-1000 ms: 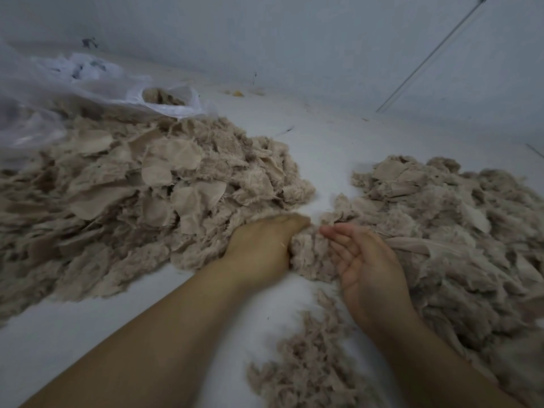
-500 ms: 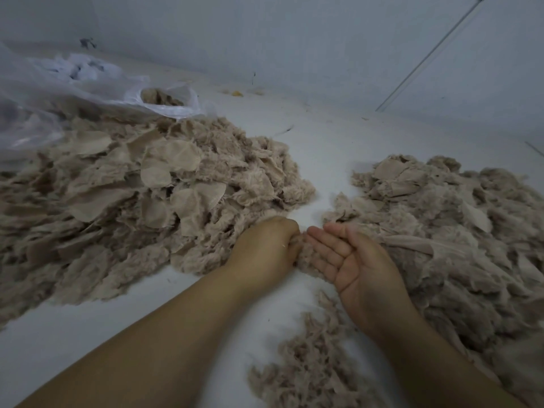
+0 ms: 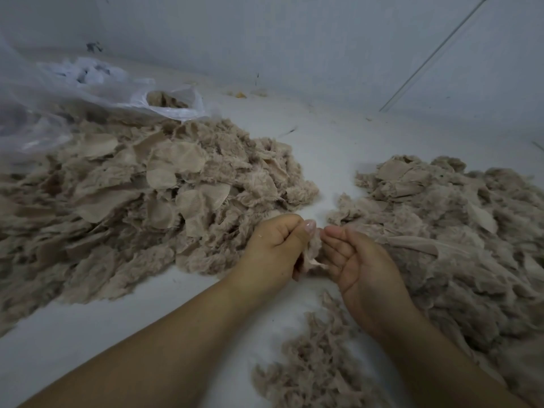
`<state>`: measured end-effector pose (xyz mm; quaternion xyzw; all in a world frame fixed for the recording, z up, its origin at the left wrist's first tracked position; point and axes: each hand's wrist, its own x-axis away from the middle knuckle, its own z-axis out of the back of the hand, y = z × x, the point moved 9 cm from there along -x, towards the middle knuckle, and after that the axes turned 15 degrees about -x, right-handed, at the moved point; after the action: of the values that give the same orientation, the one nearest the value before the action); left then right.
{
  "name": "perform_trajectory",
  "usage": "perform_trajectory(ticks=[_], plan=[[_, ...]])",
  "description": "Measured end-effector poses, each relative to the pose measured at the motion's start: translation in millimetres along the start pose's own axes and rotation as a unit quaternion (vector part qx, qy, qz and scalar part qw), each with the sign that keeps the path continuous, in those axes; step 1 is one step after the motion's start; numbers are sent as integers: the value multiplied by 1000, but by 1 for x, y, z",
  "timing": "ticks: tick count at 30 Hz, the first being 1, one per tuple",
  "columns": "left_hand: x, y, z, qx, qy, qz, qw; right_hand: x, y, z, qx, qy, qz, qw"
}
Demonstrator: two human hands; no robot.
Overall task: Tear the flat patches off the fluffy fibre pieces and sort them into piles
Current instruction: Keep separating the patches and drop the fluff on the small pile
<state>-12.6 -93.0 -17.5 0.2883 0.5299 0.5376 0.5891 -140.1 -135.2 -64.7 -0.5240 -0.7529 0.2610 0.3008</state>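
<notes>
A small beige fluffy fibre piece [image 3: 313, 251] hangs between my two hands above the white surface. My left hand [image 3: 275, 248] grips its left side with curled fingers, thumb on top. My right hand [image 3: 357, 260], palm up, pinches its right edge with bent fingertips. To the left lies a big heap [image 3: 141, 201] of fluffy pieces with flat round patches showing. Another large beige heap [image 3: 447, 225] spreads on the right. A smaller pile of loose fluff [image 3: 318, 363] sits near me between my forearms.
A clear plastic bag [image 3: 88, 92] with some fibre inside lies at the back left behind the left heap. A grey wall [image 3: 294, 39] rises behind the white surface [image 3: 323, 142]. Small bits of debris lie near the wall.
Both hands lifted off the surface and drew toward me with the fibre piece. My left hand turned so its thumb shows, and my right fingers curled onto the piece.
</notes>
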Motion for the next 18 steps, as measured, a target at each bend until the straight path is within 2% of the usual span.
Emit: perform_trajectory(ticks=[3,7,10,12,14,18], plan=[[1,-3,3,13,4,3,1000,-1,1,1,6,5,-4,1000],[-3,-22,3,-6,-6,55,998,0,1,4,2,9,-3,1000],[-4,-29,-1,-82,-29,66,994,0,1,3,3,5,2,1000],[-6,-25,-2,-107,-19,39,993,0,1,5,11,6,0,1000],[-6,-23,1,-96,10,55,994,-1,2,5,23,8,-2,1000],[-4,-7,14,-28,75,16,997,-2,3,5,21,4,-2,1000]])
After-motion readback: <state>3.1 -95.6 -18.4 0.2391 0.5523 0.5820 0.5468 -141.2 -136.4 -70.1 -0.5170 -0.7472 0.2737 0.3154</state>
